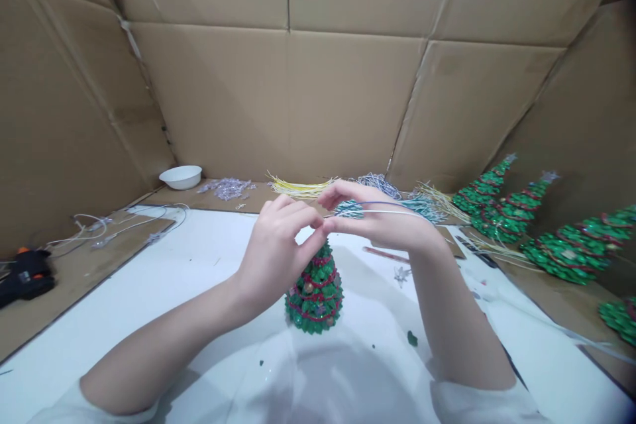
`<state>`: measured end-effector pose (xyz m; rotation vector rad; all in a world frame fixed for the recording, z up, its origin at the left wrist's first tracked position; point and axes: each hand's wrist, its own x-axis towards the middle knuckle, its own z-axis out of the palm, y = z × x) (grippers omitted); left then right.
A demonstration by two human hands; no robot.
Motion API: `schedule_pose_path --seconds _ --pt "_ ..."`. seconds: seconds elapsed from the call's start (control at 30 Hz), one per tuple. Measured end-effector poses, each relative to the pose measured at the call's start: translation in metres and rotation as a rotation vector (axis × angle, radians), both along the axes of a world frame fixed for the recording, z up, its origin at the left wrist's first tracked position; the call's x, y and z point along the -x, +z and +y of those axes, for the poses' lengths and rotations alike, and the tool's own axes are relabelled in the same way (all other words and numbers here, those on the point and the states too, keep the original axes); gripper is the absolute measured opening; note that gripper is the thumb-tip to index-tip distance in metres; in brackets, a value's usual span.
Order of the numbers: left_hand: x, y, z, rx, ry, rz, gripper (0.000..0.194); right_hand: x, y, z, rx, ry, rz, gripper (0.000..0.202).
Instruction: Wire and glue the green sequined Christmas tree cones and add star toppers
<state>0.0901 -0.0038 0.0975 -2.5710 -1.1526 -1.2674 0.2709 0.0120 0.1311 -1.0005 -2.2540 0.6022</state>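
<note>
My left hand (275, 245) pinches the end of thin wire strands (390, 212) just above the tip of a small green tree (318, 301), which stands mid-desk (213, 258). The strands run across my right hand (370, 222), its thumb and forefinger spread apart; I can't tell whether it grips them. A silver star (401, 275) lies right of the tree, more trees (517, 212) stand far right, and a glue gun (27, 278) lies left.

Bright ctr., soft shadows, slt. blur, edge distort.
</note>
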Motion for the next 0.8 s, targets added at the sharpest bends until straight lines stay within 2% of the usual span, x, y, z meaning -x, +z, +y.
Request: schedule_pose_path --seconds 0.1,0.23,0.33,0.47,0.6,0.8 --pt "-0.001 -0.003 0.001 0.017 -0.012 -0.033 0.019 -0.005 0.005 -0.002 0.012 0.007 0.044 0.017" --pt "-0.003 -0.008 0.002 0.018 0.005 -0.071 0.018 -0.003 0.006 -0.003 0.033 0.058 0.068 0.009" --pt "-0.003 -0.011 0.003 0.032 -0.003 -0.112 0.018 -0.001 0.005 -0.001 0.075 0.045 0.09 0.01" --pt "-0.002 -0.013 0.002 0.069 -0.034 -0.193 0.016 0.001 0.003 0.001 0.128 0.102 0.162 0.011" --pt "-0.003 -0.018 0.001 0.085 -0.027 -0.291 0.014 0.004 -0.001 0.004 0.127 0.13 0.217 0.007" --pt "-0.009 -0.029 0.001 0.148 -0.068 -0.442 0.01 0.007 -0.005 0.012 0.118 0.13 0.264 0.015"
